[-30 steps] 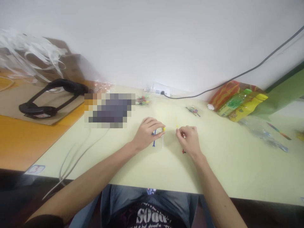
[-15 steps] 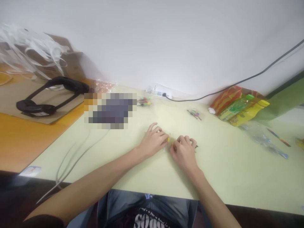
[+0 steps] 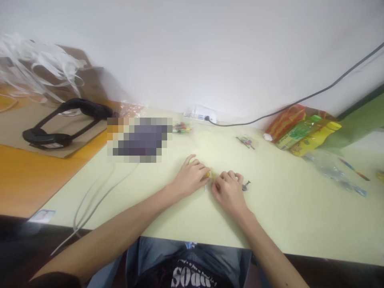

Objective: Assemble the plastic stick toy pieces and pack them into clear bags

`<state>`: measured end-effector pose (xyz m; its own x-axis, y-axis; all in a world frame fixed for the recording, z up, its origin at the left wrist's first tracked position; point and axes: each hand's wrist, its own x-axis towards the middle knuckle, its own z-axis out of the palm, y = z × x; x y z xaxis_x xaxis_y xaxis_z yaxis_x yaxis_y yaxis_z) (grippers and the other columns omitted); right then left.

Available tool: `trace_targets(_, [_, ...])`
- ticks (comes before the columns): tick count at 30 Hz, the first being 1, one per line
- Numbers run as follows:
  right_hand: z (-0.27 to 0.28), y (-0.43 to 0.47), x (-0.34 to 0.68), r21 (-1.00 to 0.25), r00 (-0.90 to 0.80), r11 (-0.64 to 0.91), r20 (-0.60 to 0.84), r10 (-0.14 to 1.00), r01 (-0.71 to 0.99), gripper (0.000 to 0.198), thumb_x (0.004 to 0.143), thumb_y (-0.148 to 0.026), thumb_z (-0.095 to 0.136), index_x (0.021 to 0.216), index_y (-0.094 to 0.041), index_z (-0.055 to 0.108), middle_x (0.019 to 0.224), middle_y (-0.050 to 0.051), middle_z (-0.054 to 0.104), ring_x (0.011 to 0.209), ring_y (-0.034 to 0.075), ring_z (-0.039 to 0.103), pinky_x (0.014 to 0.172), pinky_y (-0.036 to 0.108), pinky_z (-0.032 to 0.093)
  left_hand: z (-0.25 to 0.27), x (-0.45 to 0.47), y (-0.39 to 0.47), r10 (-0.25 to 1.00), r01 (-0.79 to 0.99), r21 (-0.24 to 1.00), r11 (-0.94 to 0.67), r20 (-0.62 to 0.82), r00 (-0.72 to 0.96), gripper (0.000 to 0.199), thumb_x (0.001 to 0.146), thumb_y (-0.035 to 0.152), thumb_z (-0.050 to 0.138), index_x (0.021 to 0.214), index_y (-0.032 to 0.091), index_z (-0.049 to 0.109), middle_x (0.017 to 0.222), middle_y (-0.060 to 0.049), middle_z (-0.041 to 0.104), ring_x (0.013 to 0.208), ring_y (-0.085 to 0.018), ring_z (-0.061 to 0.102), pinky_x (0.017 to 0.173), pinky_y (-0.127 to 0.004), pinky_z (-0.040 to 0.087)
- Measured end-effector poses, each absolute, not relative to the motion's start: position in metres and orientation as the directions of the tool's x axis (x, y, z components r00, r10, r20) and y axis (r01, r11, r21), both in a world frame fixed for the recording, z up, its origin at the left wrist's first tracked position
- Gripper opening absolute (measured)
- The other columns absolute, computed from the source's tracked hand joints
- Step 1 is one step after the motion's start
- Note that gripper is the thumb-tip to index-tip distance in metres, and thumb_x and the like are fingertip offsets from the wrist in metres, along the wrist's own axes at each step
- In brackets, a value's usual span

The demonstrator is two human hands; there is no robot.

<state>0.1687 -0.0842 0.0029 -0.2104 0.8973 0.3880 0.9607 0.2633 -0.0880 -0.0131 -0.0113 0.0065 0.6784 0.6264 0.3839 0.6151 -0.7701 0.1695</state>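
Observation:
My left hand (image 3: pixel 192 176) rests low over the pale table, its fingers curled and closed on a small yellow piece (image 3: pixel 207 175). A bit of bright green (image 3: pixel 191 161) shows by its index finger, and a thin white piece (image 3: pixel 205 187) lies just below the fingertips. Close on the right, my right hand (image 3: pixel 229 187) is closed with fingertips pinched downward; what they hold is hidden. A thin yellowish strip (image 3: pixel 213 173) shows in the narrow gap between the hands. Beside the right hand's outer edge lies a small dark piece (image 3: pixel 246 185).
Small coloured pieces (image 3: pixel 245 141) lie farther back, with another bunch (image 3: pixel 182 128) near a blurred-out dark object (image 3: pixel 142 138). Snack bags (image 3: pixel 315 138) and a green-capped bottle (image 3: pixel 304 130) stand right. A black frame (image 3: pixel 67 122) lies left; a grey cable (image 3: pixel 99 206) crosses the table.
Both hands have shifted very slightly left in the picture, along with a small camera movement. More of the dark piece beside the right hand shows, and green appears at the left hand.

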Motion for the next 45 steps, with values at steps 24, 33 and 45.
trace_targets(24, [0.009,-0.094,0.246,-0.267,-0.139,0.221,0.296,0.945,0.938,0.016,0.095,-0.032,0.061,0.106,-0.028,0.073,0.113,0.006,0.074,0.11,0.029,0.059,0.097,0.052,0.026,0.015,-0.014,-0.014,0.523,0.466,0.248,-0.849,0.519,0.676,0.031,0.102,0.035,0.056,0.13,0.023,0.063,0.117,-0.006,0.071,0.113,-0.021,0.063,0.119,-0.05,0.034])
trace_targets(33, [0.03,-0.084,0.22,-0.693,0.001,0.252,0.342,0.94,0.676,0.017,0.093,-0.039,0.066,0.101,-0.024,0.068,0.107,0.007,0.075,0.105,0.027,0.067,0.099,0.049,0.044,0.02,-0.014,-0.016,0.427,0.373,0.22,-0.901,0.592,0.684,0.032,0.102,0.031,0.055,0.132,0.022,0.062,0.118,-0.008,0.071,0.113,-0.022,0.063,0.113,-0.047,0.043])
trace_targets(45, [0.052,-0.087,0.182,-0.942,-0.066,0.23,0.221,0.973,0.245,0.041,0.08,-0.041,0.084,0.11,-0.025,0.061,0.096,0.004,0.069,0.09,0.023,0.07,0.082,0.04,0.059,0.023,-0.013,-0.018,0.293,0.259,0.158,-0.953,0.698,0.653,0.027,0.1,0.028,0.061,0.127,0.029,0.068,0.111,-0.005,0.072,0.105,-0.02,0.062,0.106,-0.042,0.048])
